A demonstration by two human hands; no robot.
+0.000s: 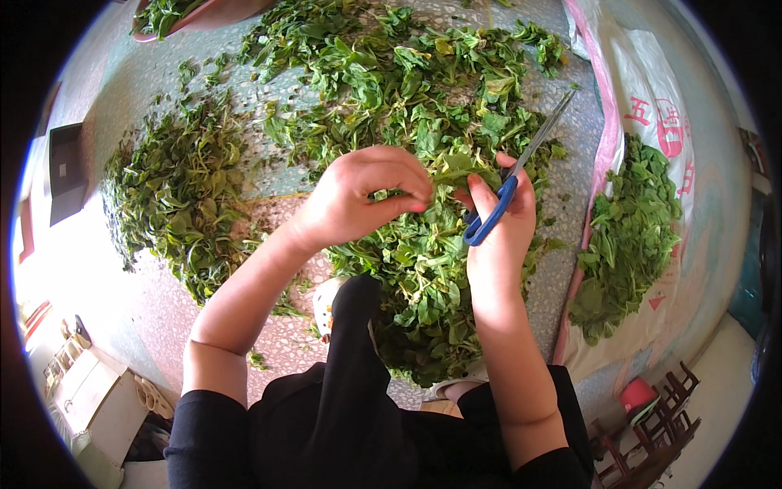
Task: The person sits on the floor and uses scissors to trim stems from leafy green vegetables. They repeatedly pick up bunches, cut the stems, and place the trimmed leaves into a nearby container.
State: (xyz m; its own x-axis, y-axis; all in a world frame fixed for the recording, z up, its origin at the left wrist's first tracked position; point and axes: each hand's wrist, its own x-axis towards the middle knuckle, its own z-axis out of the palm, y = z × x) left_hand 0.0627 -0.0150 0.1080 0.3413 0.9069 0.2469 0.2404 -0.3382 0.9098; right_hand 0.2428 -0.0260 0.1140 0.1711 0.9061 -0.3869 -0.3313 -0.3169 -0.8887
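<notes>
My right hand (504, 214) has a pair of scissors (498, 208) with blue handles hooked on it, the blades pointing up and to the right. Between my hands is a leafy green sprig (461, 171), close to the right fingertips. My left hand (372, 189) is beside it, thumb and fingertips pinched together at what looks like a thin bit of green; whether it grips the sprig is unclear. Below both hands spreads a large heap of leafy greens (427, 269) on the speckled terrazzo floor.
A pile of darker greens (189, 183) lies at left. On the right, more greens (635, 238) rest on a white woven sack (660, 73) with red printing. A pink basin (201, 18) holding greens is at the top left. Dark wooden stools (666, 403) stand at the lower right.
</notes>
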